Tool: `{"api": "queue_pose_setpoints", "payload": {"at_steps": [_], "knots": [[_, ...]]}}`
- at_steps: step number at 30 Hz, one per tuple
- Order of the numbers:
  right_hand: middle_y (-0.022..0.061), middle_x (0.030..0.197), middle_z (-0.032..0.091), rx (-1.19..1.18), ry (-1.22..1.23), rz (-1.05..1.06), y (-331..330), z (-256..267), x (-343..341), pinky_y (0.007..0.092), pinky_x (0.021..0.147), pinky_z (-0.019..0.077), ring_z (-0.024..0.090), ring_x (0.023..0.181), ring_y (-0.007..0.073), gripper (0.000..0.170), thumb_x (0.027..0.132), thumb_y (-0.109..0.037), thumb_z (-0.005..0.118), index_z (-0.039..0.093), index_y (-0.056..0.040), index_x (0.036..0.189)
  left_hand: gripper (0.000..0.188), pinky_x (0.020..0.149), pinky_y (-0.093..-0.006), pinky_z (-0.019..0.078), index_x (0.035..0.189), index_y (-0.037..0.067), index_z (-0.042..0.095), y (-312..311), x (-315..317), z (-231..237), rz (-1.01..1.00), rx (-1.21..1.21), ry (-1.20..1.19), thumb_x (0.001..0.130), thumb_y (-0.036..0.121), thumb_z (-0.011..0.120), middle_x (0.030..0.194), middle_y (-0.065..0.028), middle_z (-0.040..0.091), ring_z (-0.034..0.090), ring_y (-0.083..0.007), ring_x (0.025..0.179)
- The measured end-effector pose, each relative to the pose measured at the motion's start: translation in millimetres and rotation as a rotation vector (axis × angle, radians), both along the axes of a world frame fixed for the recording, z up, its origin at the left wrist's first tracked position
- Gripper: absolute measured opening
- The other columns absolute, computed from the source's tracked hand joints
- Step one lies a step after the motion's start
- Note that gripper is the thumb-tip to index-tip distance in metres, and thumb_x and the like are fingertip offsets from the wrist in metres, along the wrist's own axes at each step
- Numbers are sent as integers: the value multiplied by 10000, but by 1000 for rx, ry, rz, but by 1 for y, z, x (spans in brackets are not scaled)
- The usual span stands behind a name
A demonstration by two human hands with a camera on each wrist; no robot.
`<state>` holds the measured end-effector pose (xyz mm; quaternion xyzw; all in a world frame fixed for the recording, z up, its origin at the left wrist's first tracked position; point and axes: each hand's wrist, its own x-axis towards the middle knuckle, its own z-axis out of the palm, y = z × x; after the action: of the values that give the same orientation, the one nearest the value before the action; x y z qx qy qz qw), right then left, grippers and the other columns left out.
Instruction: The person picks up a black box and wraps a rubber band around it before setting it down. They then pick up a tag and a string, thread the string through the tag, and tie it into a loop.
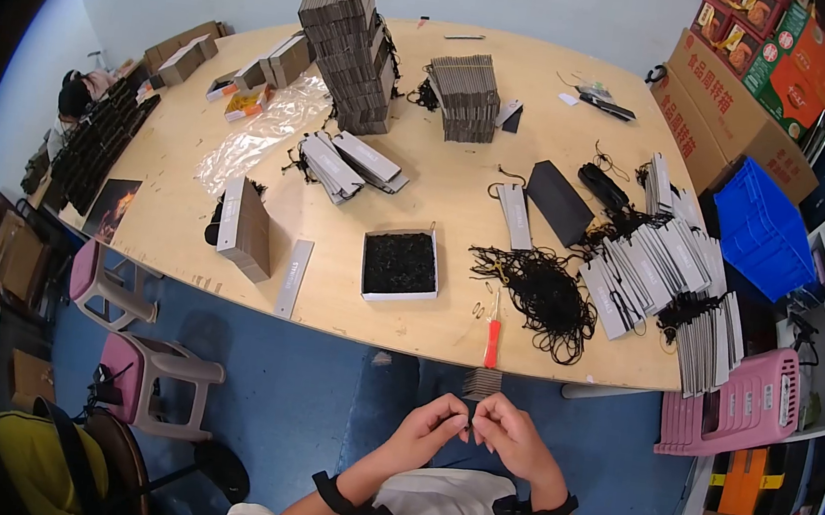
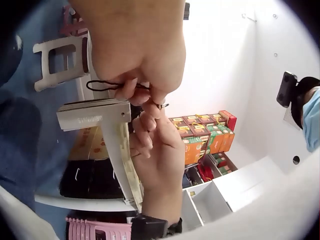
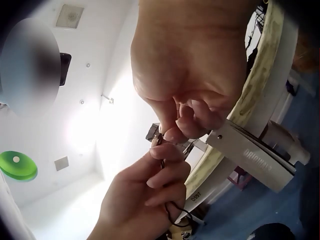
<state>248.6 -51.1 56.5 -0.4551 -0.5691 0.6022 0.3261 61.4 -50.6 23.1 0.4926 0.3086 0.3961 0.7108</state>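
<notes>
My left hand [image 1: 430, 428] and right hand [image 1: 512, 437] meet fingertip to fingertip in front of the table's near edge. Both pinch a thin black cord [image 2: 99, 86], whose loop hangs out beside the left hand; this loop of cord [image 3: 175, 218] also shows in the right wrist view. Fingers hide the middle of the cord. Just beyond the hands, at the table edge, sits a small stack of grey hang tags [image 1: 483, 383]. The front tag [image 3: 252, 156] has a punched hole and pale lettering.
A red-handled tool [image 1: 492, 343] lies near the edge, beside a heap of black cords [image 1: 541, 296]. Left of it stands a white box [image 1: 398, 296] of black bits. Strung tags [image 1: 658, 263] spread at right; tall tag stacks [image 1: 348, 60] stand farther back.
</notes>
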Motion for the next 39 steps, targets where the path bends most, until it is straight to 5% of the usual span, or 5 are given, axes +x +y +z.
{"api": "queue_pose_setpoints", "payload": {"at_steps": [6,13,25,31,39], "knots": [[78,771,580,100,-90,-19,-1,6,-3,278,649,473,569,703,139,84,955,-74,541,499,-2,954,182,571,-177,318,999,67,524,2,-4,1,-147,-152,-42,1031,236,466,816,14,550,402,-24,662],[172,789,611,251,-203,-60,-5,-6,-7,344,639,509,649,707,283,93,961,-48,523,462,9,1003,186,527,-171,272,993,71,527,-1,3,1,-19,-207,-116,1032,242,466,796,10,543,360,-18,606],[124,752,585,239,-135,27,-2,6,-1,302,586,476,574,613,197,70,964,-46,503,454,0,987,173,522,-175,266,979,79,537,1,1,5,-44,-212,-133,1022,240,491,790,12,557,362,-17,593],[74,747,577,59,-14,35,-1,1,1,281,583,465,557,644,139,55,970,-52,490,461,-9,986,161,678,-190,396,993,54,546,0,3,3,48,-78,-105,1015,209,510,860,11,558,495,-44,762],[133,774,632,351,-217,-29,-2,-1,-2,328,600,510,652,682,282,89,931,-55,562,505,-11,984,178,729,-199,407,1012,40,560,1,-2,14,-92,-176,-134,1019,205,496,886,0,572,506,-49,793]]}}
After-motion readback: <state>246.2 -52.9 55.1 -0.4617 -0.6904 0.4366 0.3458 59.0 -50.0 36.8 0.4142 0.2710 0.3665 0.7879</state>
